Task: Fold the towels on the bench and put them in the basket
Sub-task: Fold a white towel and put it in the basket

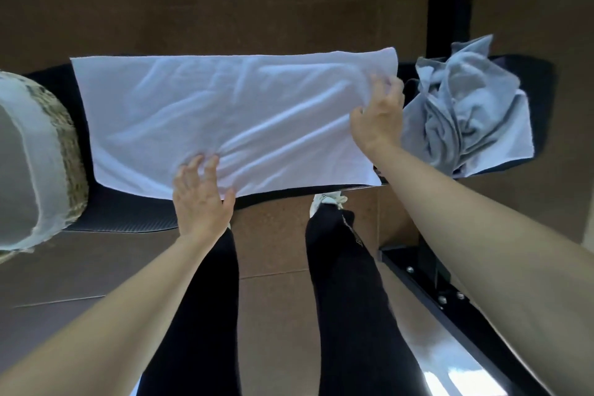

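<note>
Head view. The white towel [225, 119] lies opened out flat along the dark padded surface [128, 219], long side running 9 to 3 o'clock, with shallow creases across it. Its near edge sits just at the front lip of the surface.

The left hand [201, 199] is at 6 o'clock of the towel, fingers spread and pressing down on the near edge. The right hand [377, 119] is at 3 o'clock, fingers curled onto the short right edge and bunching the cloth there. The fingertips are blurred, so the exact pinch cannot be made out.

A grey towel [466, 106] lies crumpled at the 3 o'clock end of the surface, just beside the right hand and unfolded. The basket [72, 151], woven with a pale lining, stands at 9 o'clock at the other end, close to the towel's left edge.

Assessment: the cloth looks light, soft and limp, with no stiffness to hold a shape. It should be taken at corners or along a hem, since a mid-panel grip would only gather it. It appears likely to drag and wrinkle on the padded covering, so each fold wants smoothing flat. Nothing here is fragile.
</note>
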The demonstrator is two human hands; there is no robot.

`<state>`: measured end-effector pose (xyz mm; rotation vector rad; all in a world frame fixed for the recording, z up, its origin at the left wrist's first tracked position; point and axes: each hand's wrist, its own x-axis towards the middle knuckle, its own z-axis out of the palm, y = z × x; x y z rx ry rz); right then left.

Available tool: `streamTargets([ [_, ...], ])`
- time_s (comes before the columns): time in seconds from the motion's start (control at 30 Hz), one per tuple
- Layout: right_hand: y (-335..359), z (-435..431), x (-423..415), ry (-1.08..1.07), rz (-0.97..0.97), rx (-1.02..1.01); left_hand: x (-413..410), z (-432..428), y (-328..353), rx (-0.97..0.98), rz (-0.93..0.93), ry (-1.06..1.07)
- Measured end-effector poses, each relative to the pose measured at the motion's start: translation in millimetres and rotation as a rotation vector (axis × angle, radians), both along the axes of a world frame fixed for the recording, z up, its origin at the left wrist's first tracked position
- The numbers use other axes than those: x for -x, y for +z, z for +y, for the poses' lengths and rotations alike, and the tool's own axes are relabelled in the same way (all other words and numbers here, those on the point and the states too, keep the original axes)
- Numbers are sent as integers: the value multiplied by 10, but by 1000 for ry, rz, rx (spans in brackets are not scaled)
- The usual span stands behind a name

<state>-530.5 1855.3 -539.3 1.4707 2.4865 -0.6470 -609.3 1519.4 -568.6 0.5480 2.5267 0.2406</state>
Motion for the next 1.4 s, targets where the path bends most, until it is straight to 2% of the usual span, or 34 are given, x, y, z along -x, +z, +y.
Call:
streamTargets([
  [0.1, -27, -89, 0, 242, 20, -2, 5, -1, 36, 27, -21, -1],
  [0.17, -103, -106, 27, 312, -152, 63, 36, -42, 73, 55, -37, -42],
  [0.23, -112, -202, 119, 97, -374, 144, 54, -118, 103, 24, -61, -113],
  [0.27, -97, -310, 192, -10, -422, 160, 56, -156, 120, -43, -91, -127],
  [0.33, 5, -687, 380, 17, -377, 150, 49, -237, 171, -213, -164, -42],
  [0.43, 123, -1452, 571, 408, -195, 199, 20, -364, 271, -316, -69, 274],
  [0.53, 74, -2120, 615, 802, -164, 227, 187, -464, 345, -324, 3, 853],
  [0.6, -33, -2403, 629, 997, -191, 164, 387, -549, 353, -323, -32, 1234],
  [0.63, -75, -2479, 639, 1058, -222, 147, 473, -596, 342, -333, -83, 1358],
  [0.7, -142, -2528, 638, 1119, -279, 159, 602, -684, 284, -367, -200, 1469],
  [0.83, -161, -2462, 616, 1143, -284, 170, 814, -797, 171, -448, -372, 1505],
  [1.0, -126, -2419, 662, 1157, -303, 186, 962, -917, 134, -435, -449, 1426],
  [1.17, -106, -2425, 696, 1154, -344, 227, 962, -941, 308, -671, -613, 1550],
  [1.3, -93, -2389, 715, 1170, -381, 262, 934, -1028, 315, -558, -636, 1482],
  [1.4, -85, -2379, 723, 1162, -381, 301, 871, -1125, 325, -433, -539, 1443],
])
